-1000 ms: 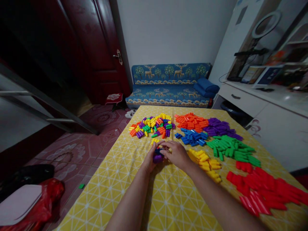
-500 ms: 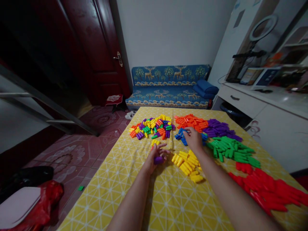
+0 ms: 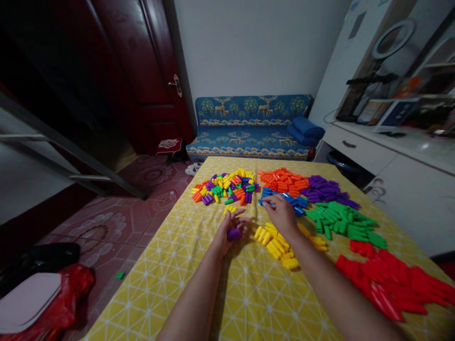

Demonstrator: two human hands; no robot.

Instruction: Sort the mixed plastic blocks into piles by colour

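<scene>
Six single-coloured piles and one mixed pile of glossy plastic pieces lie on the desk [image 3: 245, 303], which has a yellow cloth patterned with white lines. Markings on the dark blue panel [image 3: 400, 113], on the right-hand cabinet [image 3: 387, 147], are too small to read. The pieces look short and rounded, like tubes, many side by side in ridged rows. The mixed pile [image 3: 225, 187] sits far left; the orange pile [image 3: 283, 181] and purple pile [image 3: 327, 190] are far right, with the blue pile [image 3: 296, 202] nearer. The green pile [image 3: 344, 220] is right, the red pile [image 3: 394, 277] near right, and the yellow pile [image 3: 277, 244] partly under the right forearm. The left hand [image 3: 227, 232] holds a purple piece [image 3: 233, 234] low against its palm, upper fingers spread. The right hand [image 3: 283, 214] has its fingers narrow at the blue pile's left end; whether they grip a piece, I cannot tell.
</scene>
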